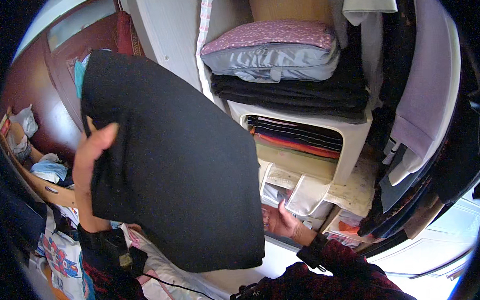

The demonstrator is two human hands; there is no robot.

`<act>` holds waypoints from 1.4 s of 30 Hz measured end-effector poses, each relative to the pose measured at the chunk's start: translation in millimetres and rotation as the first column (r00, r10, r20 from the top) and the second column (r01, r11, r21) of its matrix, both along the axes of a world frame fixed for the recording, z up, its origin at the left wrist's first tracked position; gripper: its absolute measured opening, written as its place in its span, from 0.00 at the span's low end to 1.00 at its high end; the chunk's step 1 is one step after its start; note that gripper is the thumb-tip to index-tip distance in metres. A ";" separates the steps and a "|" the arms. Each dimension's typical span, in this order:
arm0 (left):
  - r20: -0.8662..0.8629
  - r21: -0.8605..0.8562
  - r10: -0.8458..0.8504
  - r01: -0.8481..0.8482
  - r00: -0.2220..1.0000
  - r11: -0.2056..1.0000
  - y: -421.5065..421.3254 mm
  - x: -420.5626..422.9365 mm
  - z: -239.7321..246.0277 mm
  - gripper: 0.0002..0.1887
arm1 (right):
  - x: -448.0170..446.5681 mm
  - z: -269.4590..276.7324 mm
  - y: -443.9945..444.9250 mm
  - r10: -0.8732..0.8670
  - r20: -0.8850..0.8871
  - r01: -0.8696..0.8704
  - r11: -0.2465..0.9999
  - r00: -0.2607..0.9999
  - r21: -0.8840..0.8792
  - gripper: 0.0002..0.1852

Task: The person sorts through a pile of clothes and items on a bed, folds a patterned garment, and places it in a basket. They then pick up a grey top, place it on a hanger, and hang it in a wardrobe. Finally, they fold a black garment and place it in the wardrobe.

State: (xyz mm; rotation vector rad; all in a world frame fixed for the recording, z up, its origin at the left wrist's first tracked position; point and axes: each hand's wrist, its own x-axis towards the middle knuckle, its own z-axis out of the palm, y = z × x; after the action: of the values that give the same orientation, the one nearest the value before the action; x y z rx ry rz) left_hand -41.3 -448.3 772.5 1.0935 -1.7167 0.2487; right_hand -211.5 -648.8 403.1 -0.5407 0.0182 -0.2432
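Note:
A large piece of black cloth (177,160), apparently a folded garment, hangs in front of me. My left hand (91,155) grips its left edge, thumb in front and most fingers hidden behind it. Beside the cloth's lower right edge is my right hand (284,223), its thumb raised apart from the fingers. Part of that hand lies behind the edge, and no grip on the cloth shows. Beyond stands a cream storage box (353,154) with its front flap down and folded clothes (299,148) stacked inside.
On the box lie folded black clothes (289,94) under a pink-and-grey zipped storage bag (270,53). Hanging garments (412,100) line the right side. A white cabinet panel (172,37) rises behind the cloth. At left are a wooden-edged shelf (53,192) and a printed bag (63,263).

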 end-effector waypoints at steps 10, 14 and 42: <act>-0.324 0.010 -0.129 0.140 0.937 0.990 -8.8 25.9 43.0 0.16 | 60.7 0.3 38.5 0.337 0.039 -0.340 0.936 0.941 0.097 0.54; -0.124 -0.077 0.014 -0.023 0.992 0.997 12.5 50.4 60.0 0.16 | 47.0 23.6 39.4 0.166 0.054 -0.169 0.984 0.985 0.053 0.45; -0.295 -0.500 0.071 -0.218 0.953 0.838 -120.0 83.0 166.0 0.16 | -49.6 524.6 -196.1 -0.684 0.672 0.636 -0.390 0.284 -0.666 0.17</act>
State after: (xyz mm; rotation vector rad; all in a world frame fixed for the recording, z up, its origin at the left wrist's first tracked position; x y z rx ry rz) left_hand 41.7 -568.3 938.5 0.7976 -1.2164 0.6078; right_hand -261.0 -844.9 927.7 -1.8561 0.3036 -1.6913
